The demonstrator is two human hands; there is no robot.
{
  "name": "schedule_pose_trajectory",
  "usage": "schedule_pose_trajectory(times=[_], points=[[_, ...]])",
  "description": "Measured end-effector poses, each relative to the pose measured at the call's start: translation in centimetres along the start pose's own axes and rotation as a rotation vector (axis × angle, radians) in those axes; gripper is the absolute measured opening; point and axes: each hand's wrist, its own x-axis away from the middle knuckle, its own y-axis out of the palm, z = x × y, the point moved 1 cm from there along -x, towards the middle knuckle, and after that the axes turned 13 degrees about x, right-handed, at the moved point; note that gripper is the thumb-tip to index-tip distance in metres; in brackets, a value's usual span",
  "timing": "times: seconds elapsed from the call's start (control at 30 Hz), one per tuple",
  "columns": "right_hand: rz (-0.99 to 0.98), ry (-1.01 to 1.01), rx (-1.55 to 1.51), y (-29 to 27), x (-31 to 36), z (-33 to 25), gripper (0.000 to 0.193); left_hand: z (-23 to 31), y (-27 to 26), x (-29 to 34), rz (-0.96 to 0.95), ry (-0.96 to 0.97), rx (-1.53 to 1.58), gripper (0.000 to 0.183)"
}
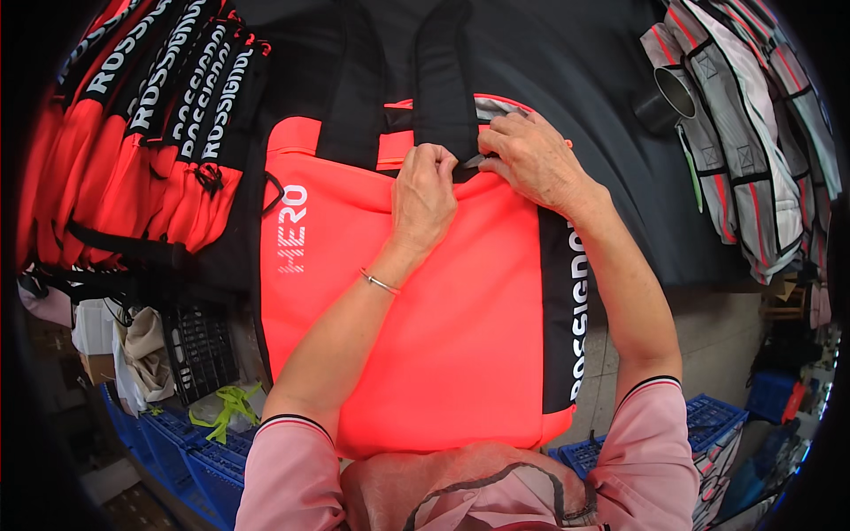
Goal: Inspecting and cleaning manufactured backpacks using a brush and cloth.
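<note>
A bright coral-red backpack [469, 310] with black side panels and white lettering lies on the black table cover, its bottom end against my body. Two wide black shoulder straps [444, 88] stretch away from its top. My left hand [425, 196] is closed in a pinch at the black top edge; the fingertips hide what is in it. Close to its right, my right hand [531, 157] bends its fingers over the top opening and grips the edge. A short dark grey strip [474, 162] shows between the two hands. Pale grey lining [500, 108] is visible inside the opening.
Stacked red-and-black bags [150, 133] fill the left of the table. Grey padded pieces with red stripes [744, 133] are piled at the right, beside a dark cylinder [668, 96]. Blue crates [208, 460] stand below at left, with yellow-green scraps [228, 411] on them; another blue crate [713, 420] is at right.
</note>
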Motion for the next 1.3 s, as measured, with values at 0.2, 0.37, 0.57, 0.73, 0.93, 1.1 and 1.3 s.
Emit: schedule_pose_trajectory(times=[0.2,0.37,0.57,0.73,0.93,1.1,1.3], points=[[-0.1,0.43,-0.27,-0.6,0.9,1.4,0.022,5.2,0.1,7.0,-0.4,0.396,-0.038,0.014],[0.215,0.719,-0.647,-0.8,-1.7,0.9,0.036,8.8,-0.2,12.8,-0.767,0.256,0.347,0.025],[0.243,0.821,-0.631,4.0,-1.9,-2.3,0.027,8.2,-0.6,10.5,-0.644,-0.095,0.564,0.015],[0.34,0.794,-0.71,4.1,-1.3,-3.0,0.02,3.0,-3.0,-0.5,-0.011,0.286,-0.02,0.012],[0.272,0.795,-0.66,4.4,-1.4,-2.8,0.019,0.0,-4.6,-2.5,-0.265,0.076,-0.213,0.016],[0.253,0.797,-0.658,4.5,-1.5,-3.1,0.018,-1.0,-3.8,-1.8,-0.249,0.182,-0.338,0.011],[0.252,0.77,-0.631,5.0,-1.2,-2.8,0.022,-1.3,-2.8,-2.8,-0.274,0.211,-0.412,0.009]])
